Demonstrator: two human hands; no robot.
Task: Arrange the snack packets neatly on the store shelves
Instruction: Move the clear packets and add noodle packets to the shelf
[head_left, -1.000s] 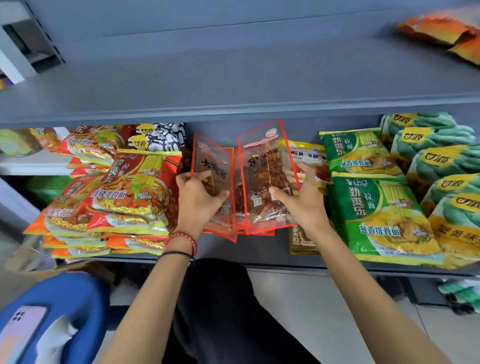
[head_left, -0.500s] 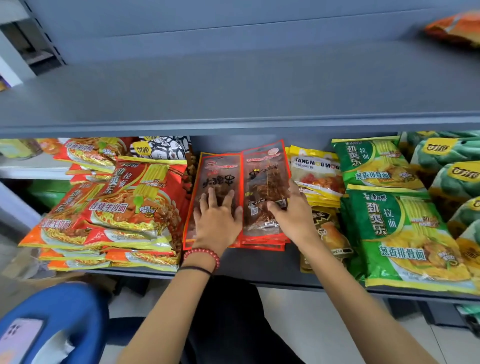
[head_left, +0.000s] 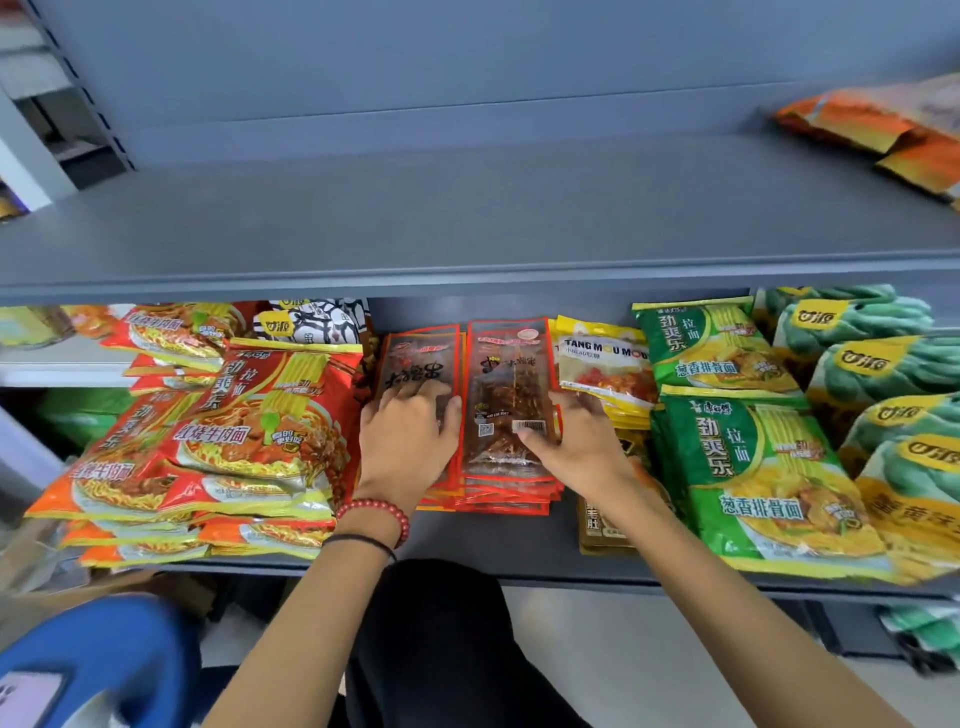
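1. The red packets (head_left: 511, 395) lie in two flat stacks side by side at the frame's centre, on the lower shelf (head_left: 498, 551). I judge they are laid flat and edge to edge so the piles stay square.
2. My left hand (head_left: 408, 441) lies palm-down on the left stack, fingers spread, pressing and gripping nothing. I read this as pinning the pile while the other one is aligned.
3. My right hand (head_left: 576, 447) sits at the right stack's right edge, thumb on the top packet near the barcode, fingers hidden beside the pile. It looks like a light pinch or nudge; I cannot tell whether it truly grips.
4. Edges: the stacks' near ends fan out slightly, so squaring is not finished. Red noodle bags (head_left: 249, 431) crowd the left side; yellow packets (head_left: 605, 369) touch or overlap the right.
5. Open room: bare shelf lies in front of the stacks toward the lip, and the upper shelf (head_left: 467, 208) is mostly bare, with orange bags (head_left: 883, 130) at upper right. Green bags (head_left: 748, 467) fill the right.
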